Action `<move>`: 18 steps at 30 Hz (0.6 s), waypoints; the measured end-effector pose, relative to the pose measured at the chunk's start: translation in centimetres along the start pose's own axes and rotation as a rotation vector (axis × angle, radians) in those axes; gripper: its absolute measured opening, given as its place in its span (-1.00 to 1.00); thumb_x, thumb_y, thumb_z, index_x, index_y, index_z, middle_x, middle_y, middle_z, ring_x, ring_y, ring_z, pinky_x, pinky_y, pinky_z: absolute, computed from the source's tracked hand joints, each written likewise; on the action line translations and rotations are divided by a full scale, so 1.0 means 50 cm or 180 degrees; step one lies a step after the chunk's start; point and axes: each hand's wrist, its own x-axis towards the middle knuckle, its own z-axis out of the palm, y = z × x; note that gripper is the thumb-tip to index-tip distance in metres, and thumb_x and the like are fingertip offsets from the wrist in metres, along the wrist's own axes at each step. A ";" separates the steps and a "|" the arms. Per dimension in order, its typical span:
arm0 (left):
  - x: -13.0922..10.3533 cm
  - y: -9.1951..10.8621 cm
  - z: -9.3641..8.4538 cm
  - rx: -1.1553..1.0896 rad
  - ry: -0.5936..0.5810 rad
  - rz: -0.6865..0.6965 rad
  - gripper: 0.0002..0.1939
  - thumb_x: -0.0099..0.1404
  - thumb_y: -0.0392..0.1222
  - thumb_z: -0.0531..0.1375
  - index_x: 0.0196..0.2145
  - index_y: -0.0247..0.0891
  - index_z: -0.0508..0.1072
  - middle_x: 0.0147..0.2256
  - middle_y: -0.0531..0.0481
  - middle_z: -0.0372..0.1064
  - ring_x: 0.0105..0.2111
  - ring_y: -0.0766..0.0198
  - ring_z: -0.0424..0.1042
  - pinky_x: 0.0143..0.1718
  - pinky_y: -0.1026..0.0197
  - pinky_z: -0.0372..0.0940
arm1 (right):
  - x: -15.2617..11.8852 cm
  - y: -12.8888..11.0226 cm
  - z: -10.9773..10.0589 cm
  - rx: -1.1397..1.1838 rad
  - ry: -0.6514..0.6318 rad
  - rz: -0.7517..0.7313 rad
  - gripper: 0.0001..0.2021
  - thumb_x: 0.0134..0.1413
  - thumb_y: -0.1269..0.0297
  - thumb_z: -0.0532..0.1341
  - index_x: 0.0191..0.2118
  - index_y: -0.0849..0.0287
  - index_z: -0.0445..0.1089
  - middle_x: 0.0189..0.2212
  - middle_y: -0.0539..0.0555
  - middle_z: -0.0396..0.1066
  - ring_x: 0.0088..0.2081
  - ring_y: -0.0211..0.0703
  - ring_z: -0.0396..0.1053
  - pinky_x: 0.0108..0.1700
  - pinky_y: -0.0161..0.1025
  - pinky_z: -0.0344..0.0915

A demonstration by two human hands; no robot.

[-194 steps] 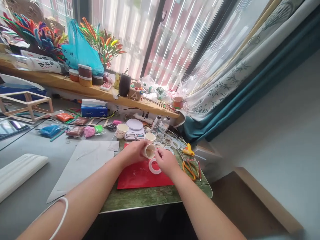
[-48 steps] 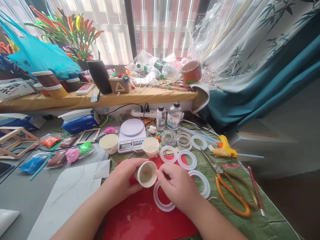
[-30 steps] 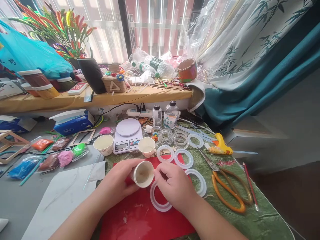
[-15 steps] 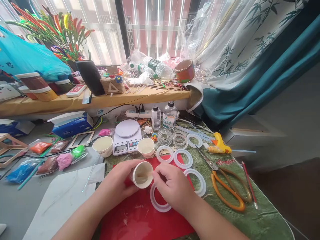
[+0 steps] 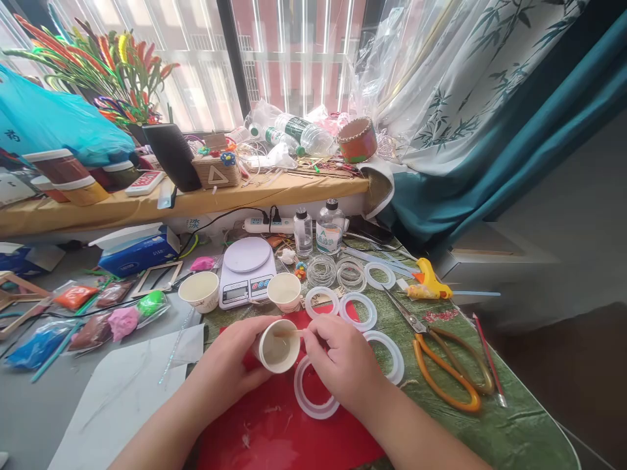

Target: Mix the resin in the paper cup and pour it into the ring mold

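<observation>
My left hand [image 5: 238,362] is wrapped round a white paper cup [image 5: 263,356], which is tilted so its mouth faces me. A pale, clear liquid shows inside. Between the thumb and fingers of my right hand [image 5: 337,359] is a thin wooden stick [image 5: 292,333] whose far end dips into the cup. Below both hands lies a red sheet [image 5: 274,424]. Ring-shaped white silicone moulds lie around my right hand, one mould [image 5: 300,391] on the red sheet and another mould [image 5: 375,313] behind the hand.
Behind the hands stand a kitchen scale [image 5: 247,274], two more paper cups, the nearer cup [image 5: 284,294] beside the scale, and two clear bottles, the larger bottle [image 5: 329,228] labelled. Scissors [image 5: 450,372], a yellow glue gun [image 5: 431,281] and a pencil [image 5: 490,359] lie to the right. Clay packets [image 5: 122,323] lie left.
The stick has shifted within the cup toward its upper rim and now shows more plainly. My right hand has moved slightly with it, while the left keeps its hold on the cup.
</observation>
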 end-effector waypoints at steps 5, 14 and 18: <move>0.001 0.001 0.001 0.0015 0.0037 -0.0014 -0.50 0.32 -0.14 0.36 0.20 0.01 0.48 0.13 -0.05 0.60 0.08 -0.02 0.60 0.12 0.01 0.48 | 0.000 0.002 0.004 0.0006 -0.0072 -0.0015 -0.68 0.40 0.26 0.08 -0.46 0.09 0.12 -0.47 -0.05 0.26 -0.40 -0.19 0.22 -0.35 -0.22 0.07; 0.002 0.003 0.001 0.0110 0.0081 -0.0034 -0.52 0.32 -0.14 0.34 0.18 0.00 0.48 0.11 -0.06 0.61 0.06 -0.04 0.61 0.09 0.02 0.50 | -0.004 -0.006 0.006 -0.0128 -0.0012 -0.0007 -0.68 0.34 0.30 0.11 -0.48 0.09 0.06 -0.50 -0.06 0.21 -0.44 -0.20 0.18 -0.38 -0.21 0.01; 0.002 0.003 0.001 0.0070 0.0107 -0.0015 -0.51 0.32 -0.13 0.35 0.19 0.03 0.47 0.10 -0.02 0.62 0.04 -0.01 0.62 0.08 0.04 0.49 | -0.002 -0.003 0.003 0.0126 -0.0240 0.0114 -0.70 0.31 0.30 0.14 -0.48 0.09 0.11 -0.51 -0.08 0.23 -0.45 -0.23 0.19 -0.40 -0.25 0.04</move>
